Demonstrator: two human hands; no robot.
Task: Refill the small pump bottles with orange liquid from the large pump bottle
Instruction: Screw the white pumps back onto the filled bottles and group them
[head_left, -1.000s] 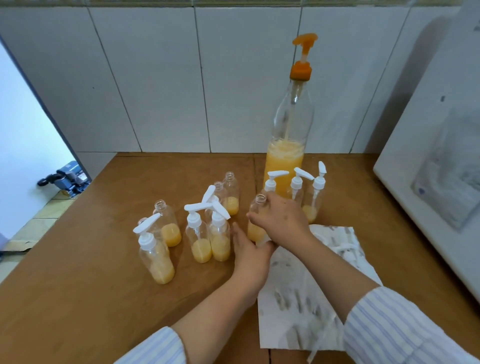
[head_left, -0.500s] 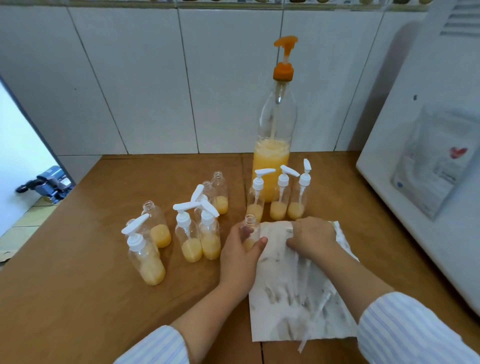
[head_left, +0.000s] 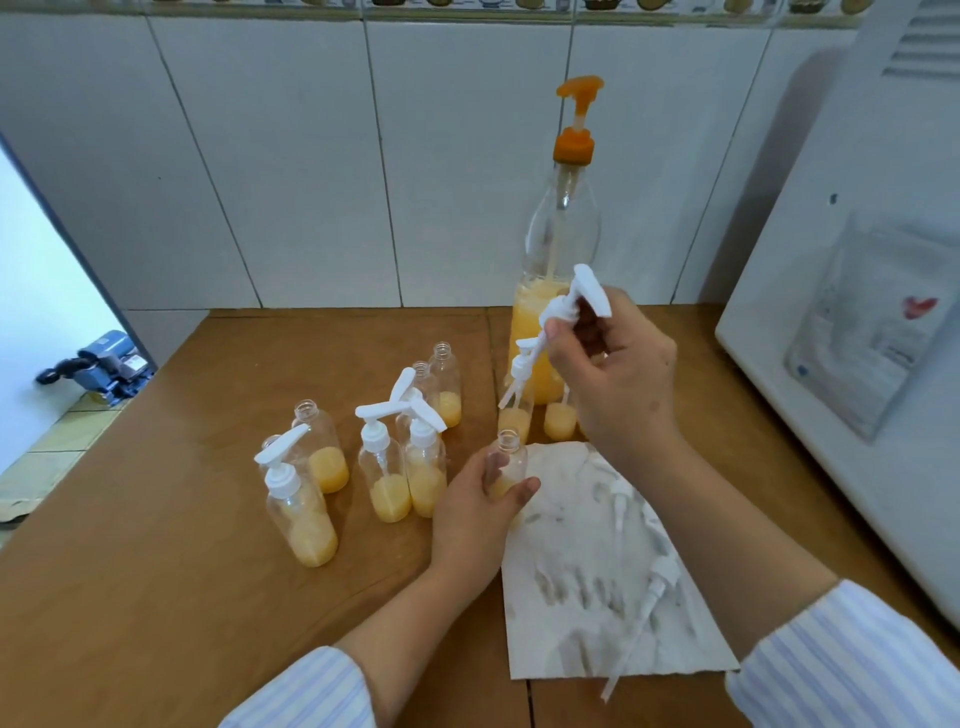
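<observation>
Presently, head view:
Left hand: your left hand (head_left: 475, 512) grips an uncapped small bottle (head_left: 508, 465) that stands on the counter (head_left: 156, 597) at the near-left edge of the paper towel (head_left: 587, 561); thumb and fingers wrap its lower body, and orange liquid sits in its base.
Right hand: your right hand (head_left: 615, 371) pinches a white pump head (head_left: 574, 301) in the air, above and behind the held bottle; its dip tube slants down and left.
Large pump bottle: the large pump bottle (head_left: 563, 249) stands upright at the back of the counter near the tiled wall (head_left: 291, 156), orange pump on top, orange liquid in its lower part.
Other small bottles: three capped bottles (head_left: 387, 467) and several uncapped ones (head_left: 322, 452) stand left of your left hand; more capped ones (head_left: 517, 410) stand just in front of the large bottle, partly hidden by your right hand.
Loose pumps: two spare pump heads (head_left: 652, 587) lie on the towel.
Right edge: a white appliance (head_left: 857, 312) stands beside the counter.
</observation>
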